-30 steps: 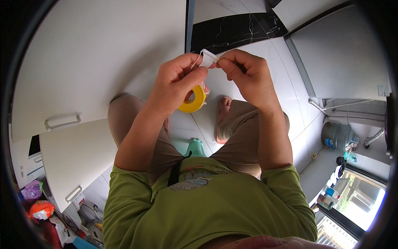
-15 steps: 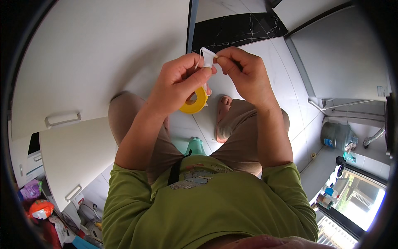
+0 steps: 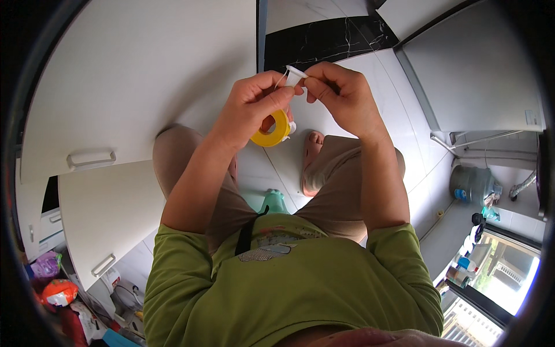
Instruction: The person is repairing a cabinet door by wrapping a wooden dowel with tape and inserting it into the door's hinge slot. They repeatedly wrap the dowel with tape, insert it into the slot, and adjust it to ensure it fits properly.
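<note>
My left hand (image 3: 245,110) is closed, thumb pressed on a small white piece (image 3: 293,77) with thin white string or tape along it, and a yellow tape roll (image 3: 270,137) hangs in the same grip. My right hand (image 3: 347,98) pinches the far end of the white piece between thumb and forefinger, its other fingers curled. Both hands are raised over my knees, close together. Whether the white piece is tape or a solid part, I cannot tell.
White cabinet doors (image 3: 127,69) on the left, cluttered bags (image 3: 60,292) below them. Grey panel (image 3: 462,75) at right, near a water jug (image 3: 469,185) and window (image 3: 503,272). Green stool (image 3: 273,202) between my legs; tiled floor (image 3: 407,121) ahead.
My hands and the yellow roll have risen slightly in view. The white piece now looks narrower and lies at a slightly different angle.
</note>
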`<state>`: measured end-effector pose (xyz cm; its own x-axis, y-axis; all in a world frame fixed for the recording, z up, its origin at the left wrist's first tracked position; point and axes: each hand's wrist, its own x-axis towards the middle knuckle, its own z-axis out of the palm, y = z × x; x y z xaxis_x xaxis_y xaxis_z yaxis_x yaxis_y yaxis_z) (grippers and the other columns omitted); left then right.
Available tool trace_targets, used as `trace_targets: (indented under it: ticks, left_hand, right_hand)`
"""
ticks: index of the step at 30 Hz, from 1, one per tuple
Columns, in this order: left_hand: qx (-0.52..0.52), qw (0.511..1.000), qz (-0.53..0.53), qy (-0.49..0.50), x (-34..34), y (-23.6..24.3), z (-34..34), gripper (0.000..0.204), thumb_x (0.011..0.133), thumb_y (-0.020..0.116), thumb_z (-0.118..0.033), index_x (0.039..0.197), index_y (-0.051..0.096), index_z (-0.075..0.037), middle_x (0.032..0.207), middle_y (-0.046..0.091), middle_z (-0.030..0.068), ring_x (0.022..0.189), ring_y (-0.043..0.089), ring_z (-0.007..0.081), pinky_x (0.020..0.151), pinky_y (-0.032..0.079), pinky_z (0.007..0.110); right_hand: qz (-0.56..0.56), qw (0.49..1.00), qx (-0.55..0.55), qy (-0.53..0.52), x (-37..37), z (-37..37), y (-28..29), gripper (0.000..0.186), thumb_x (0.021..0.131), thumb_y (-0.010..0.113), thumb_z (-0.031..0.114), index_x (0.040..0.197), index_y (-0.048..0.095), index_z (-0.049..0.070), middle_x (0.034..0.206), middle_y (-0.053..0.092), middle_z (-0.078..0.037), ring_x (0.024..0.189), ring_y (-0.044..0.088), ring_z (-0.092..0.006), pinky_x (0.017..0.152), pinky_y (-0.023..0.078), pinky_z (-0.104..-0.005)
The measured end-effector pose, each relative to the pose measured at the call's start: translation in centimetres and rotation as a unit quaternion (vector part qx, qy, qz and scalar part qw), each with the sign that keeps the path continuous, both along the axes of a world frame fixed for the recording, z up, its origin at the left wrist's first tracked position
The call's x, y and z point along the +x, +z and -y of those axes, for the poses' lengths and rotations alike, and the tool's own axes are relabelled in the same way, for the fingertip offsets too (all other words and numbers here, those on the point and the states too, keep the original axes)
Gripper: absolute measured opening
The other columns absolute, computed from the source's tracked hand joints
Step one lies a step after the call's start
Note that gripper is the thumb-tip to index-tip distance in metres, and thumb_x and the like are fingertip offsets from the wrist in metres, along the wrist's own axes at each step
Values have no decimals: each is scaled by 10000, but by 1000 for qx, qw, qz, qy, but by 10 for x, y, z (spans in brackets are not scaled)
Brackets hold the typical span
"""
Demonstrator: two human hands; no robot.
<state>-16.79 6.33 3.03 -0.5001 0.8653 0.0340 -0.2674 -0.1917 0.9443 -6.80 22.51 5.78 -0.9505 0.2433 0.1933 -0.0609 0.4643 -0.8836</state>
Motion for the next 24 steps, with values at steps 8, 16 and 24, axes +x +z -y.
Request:
trace_targets:
  ticks: [8, 16, 24]
  left_hand:
    - [13, 999, -3, -42, 10, 4, -3, 139, 906, 527, -93, 849, 583, 21, 909, 643, 80, 662, 610, 107, 594, 488, 237]
    - [4, 1000, -5, -25, 27, 3, -2, 145, 904, 520, -79, 926, 618, 25, 653, 611, 56, 568, 590, 93, 500, 434, 192]
    - [-2, 999, -30, 17, 33, 8, -3, 138, 900, 537, -90, 927, 615, 21, 663, 582, 36, 571, 592, 99, 490, 425, 195]
  right_hand:
    - [-61, 995, 54, -57, 9, 11, -3, 40, 834, 590, 32, 837, 584, 71, 669, 614, -53, 574, 572, -200, 543, 448, -280]
    - [-84, 979, 132, -134, 12, 16, -10, 56, 785, 636, 75, 809, 621, 123, 661, 593, -102, 580, 569, -312, 513, 452, -336]
    - [-108, 982, 112, -104, 10, 13, -15, 99, 798, 632, 63, 885, 656, 101, 694, 615, -117, 602, 601, -276, 549, 475, -317]
